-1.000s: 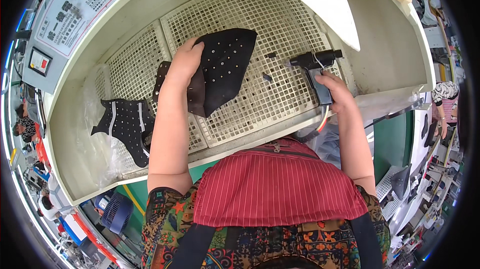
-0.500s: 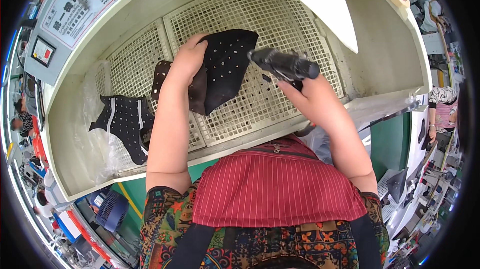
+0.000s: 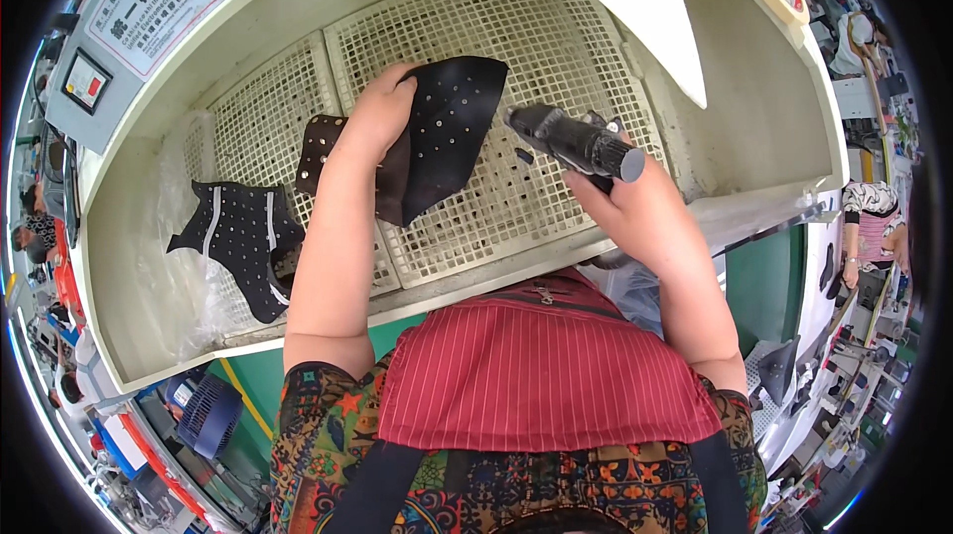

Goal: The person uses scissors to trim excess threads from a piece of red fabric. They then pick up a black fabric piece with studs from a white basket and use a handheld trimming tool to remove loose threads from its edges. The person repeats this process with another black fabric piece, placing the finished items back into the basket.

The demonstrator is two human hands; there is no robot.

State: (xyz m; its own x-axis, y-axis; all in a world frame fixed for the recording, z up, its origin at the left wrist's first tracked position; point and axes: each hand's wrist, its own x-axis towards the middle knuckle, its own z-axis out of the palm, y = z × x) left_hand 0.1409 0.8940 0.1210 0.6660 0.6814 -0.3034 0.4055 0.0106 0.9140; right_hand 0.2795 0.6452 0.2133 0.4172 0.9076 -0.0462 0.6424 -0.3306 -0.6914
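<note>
Raised since before, right hand [image 3: 635, 211] grips a dark tool [image 3: 571, 142], seemingly beside perforated black leather [image 3: 452, 132] pinched by left hand [image 3: 377, 117].

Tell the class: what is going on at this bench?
A person holds a black perforated piece in the left hand over a white grid surface. The right hand grips a dark handheld tool, its tip beside the piece. Another black perforated piece lies to the left.
</note>
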